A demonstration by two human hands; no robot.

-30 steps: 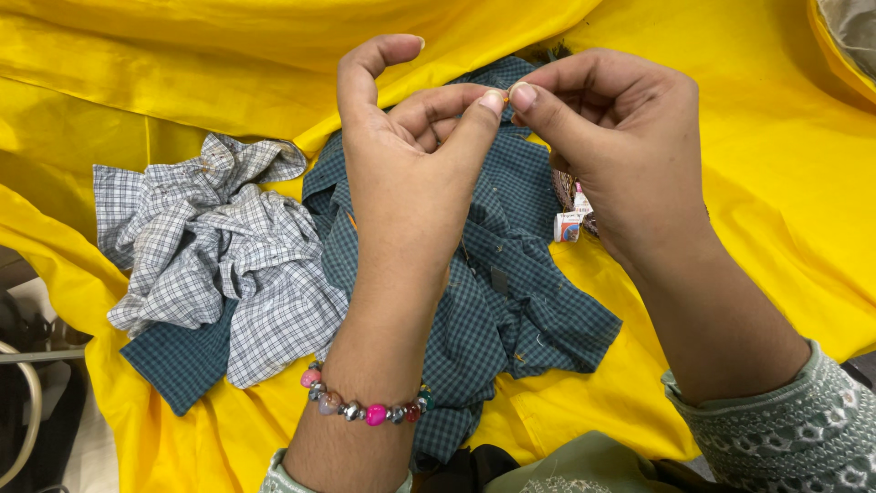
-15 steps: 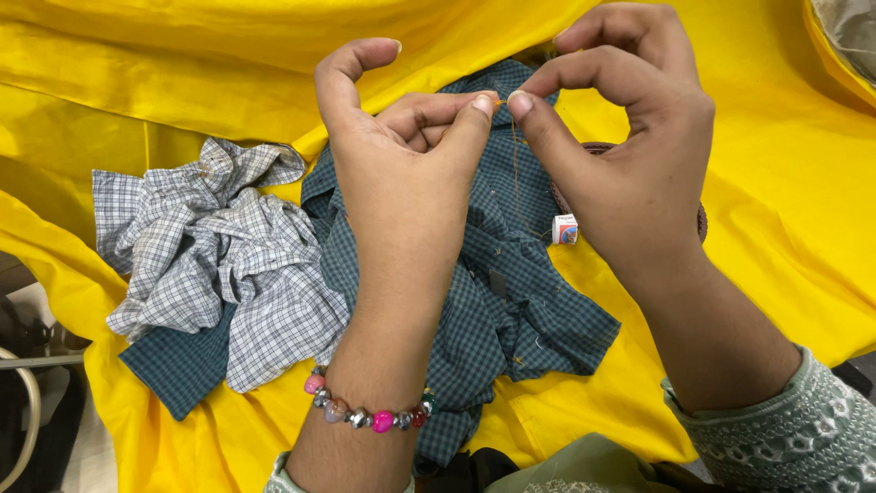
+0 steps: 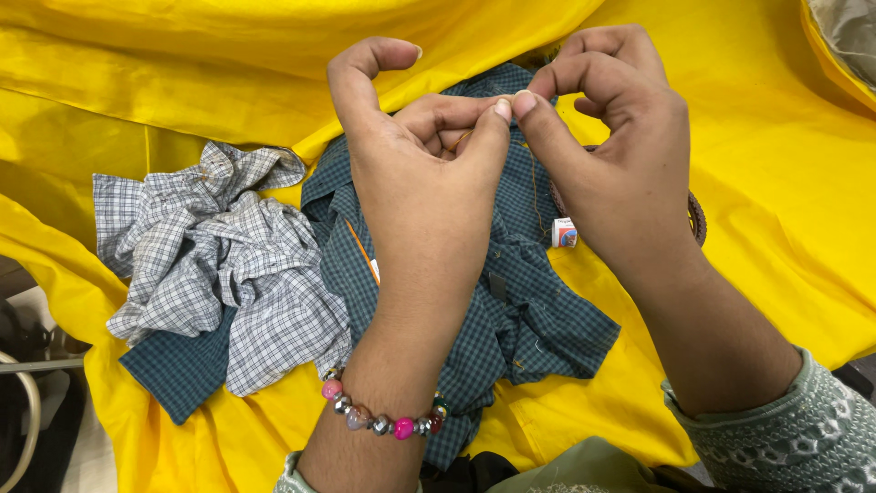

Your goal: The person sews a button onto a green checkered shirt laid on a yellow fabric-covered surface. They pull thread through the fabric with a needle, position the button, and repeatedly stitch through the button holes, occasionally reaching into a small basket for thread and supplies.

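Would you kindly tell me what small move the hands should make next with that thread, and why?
Probably draw the thread a little further with the right hand. It is pinched where the tips of both hands meet, the left hand steadying, and it trails slack down to the dark green checked cloth. No needle is discernible.

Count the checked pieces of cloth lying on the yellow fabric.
2. A crumpled grey-and-white checked cloth lies left of the left hand; a dark teal checked cloth lies under both hands, reaching out beneath the grey one. More may be hidden below.
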